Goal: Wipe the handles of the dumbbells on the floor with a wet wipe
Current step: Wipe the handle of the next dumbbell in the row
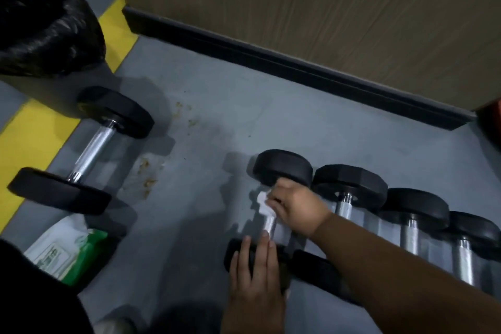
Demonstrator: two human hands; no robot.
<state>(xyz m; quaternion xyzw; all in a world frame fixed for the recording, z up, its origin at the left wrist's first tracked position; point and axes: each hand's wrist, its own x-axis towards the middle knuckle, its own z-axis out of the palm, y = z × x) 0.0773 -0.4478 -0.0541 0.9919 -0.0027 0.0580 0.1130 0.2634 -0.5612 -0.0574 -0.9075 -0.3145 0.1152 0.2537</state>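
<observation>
The left hand lies flat on the dumbbell end (fingers straight); the right hand grips the wet wipe.

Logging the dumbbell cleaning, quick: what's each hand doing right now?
Left hand: open, fingers straight, pressing on the near head of the dumbbell.
Right hand: closed on the wet wipe, around that dumbbell's handle.

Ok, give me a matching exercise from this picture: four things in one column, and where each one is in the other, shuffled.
Things:
1. wet wipe
2. left hand
3. pack of wipes
4. black bag

Places:
A. top left corner
B. on the floor at lower left
C. flat on the near weight of the dumbbell being wiped
D. round that dumbbell's handle, under the right hand

Pairs: 1-D, 2-C, 3-B, 4-A
</observation>
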